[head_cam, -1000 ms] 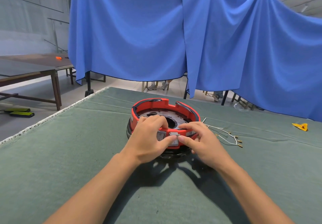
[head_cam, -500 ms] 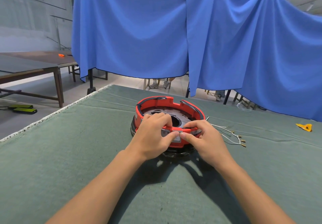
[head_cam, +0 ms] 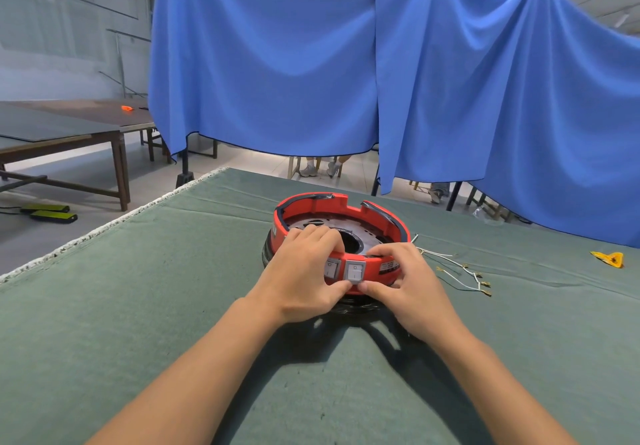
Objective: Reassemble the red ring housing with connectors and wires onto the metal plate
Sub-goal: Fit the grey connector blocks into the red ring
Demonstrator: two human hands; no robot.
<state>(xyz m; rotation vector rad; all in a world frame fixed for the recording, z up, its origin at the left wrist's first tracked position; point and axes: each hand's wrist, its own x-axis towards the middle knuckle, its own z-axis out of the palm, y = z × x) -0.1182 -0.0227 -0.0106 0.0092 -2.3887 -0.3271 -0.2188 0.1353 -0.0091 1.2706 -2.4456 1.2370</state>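
The red plastic ring housing sits on the round metal plate near the middle of the green felt-covered table, with a dark rim showing beneath its near edge. Both hands work at the near wall of the ring, probably because that is where its two white rocker switches sit side by side in their openings. The left hand wraps over the rim, fingers curled down inside and thumb pressed against the outer wall below the switches, so it holds the housing firmly. The right hand mirrors it: fingers hooked over the rim just right of the switches, thumb meeting the left thumb under the right-hand switch. This two-sided pinch looks meant to steady the ring while a switch is pressed home or the wall is seated on the plate; which of the two cannot be told, since the hands cover the joint. The thin white wires with brass terminal ends lie loose on the felt just right of the housing, apparently handy for connecting later; about four terminals show, though the strands are too fine to count surely. One small yellow scrap lies well apart to the right, and two blue cloth drapes hang behind.
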